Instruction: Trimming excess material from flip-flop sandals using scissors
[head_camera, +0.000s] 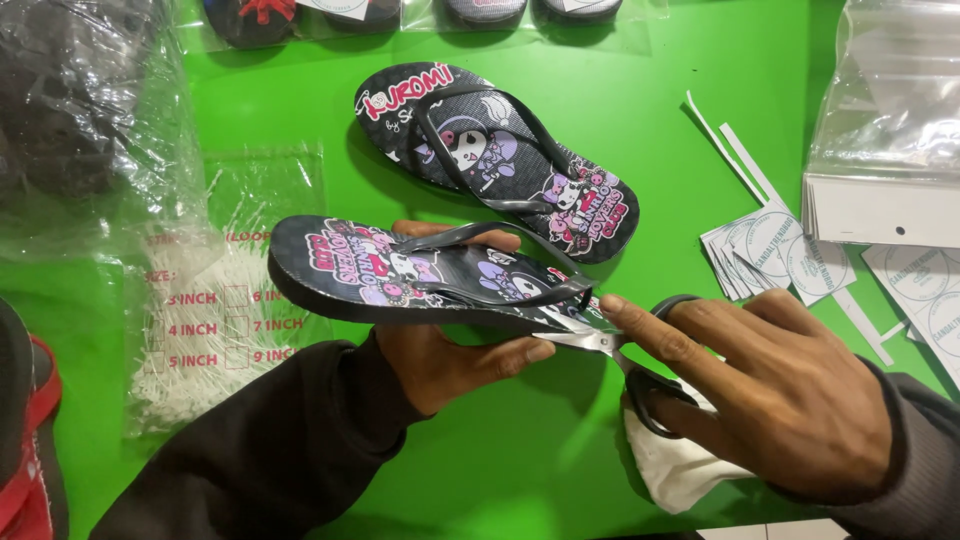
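I am holding a black flip-flop (400, 270) in my left hand (450, 350). This hand is gripping it from below: my palm is under the sole, my thumb is pressing on the near edge, and the tips of my other fingers are showing above the far edge, close to the strap. So the hand is closed around the sole, not wide open. The flip-flop is lifted above the green bench (700, 60), almost level, with its printed cartoon side facing up.

My right hand (790, 400) is holding a pair of scissors (620, 355) with black handles. My fingers are passing through the loops and my index finger is stretching along the top, toward the blades. The blades are only a little apart, and their tips are touching the end of the flip-flop where the strap is joining the sole. Under this same hand I am also keeping a white piece of cloth or paper (680, 470); I cannot tell which it is.

The second flip-flop (500, 160) of the same pattern is lying flat on the bench, just behind the one I am holding. To the left a clear bag of white plastic tag pins (215, 330) is lying, and to the right a pile of round white labels (780, 250) is resting near my right hand.
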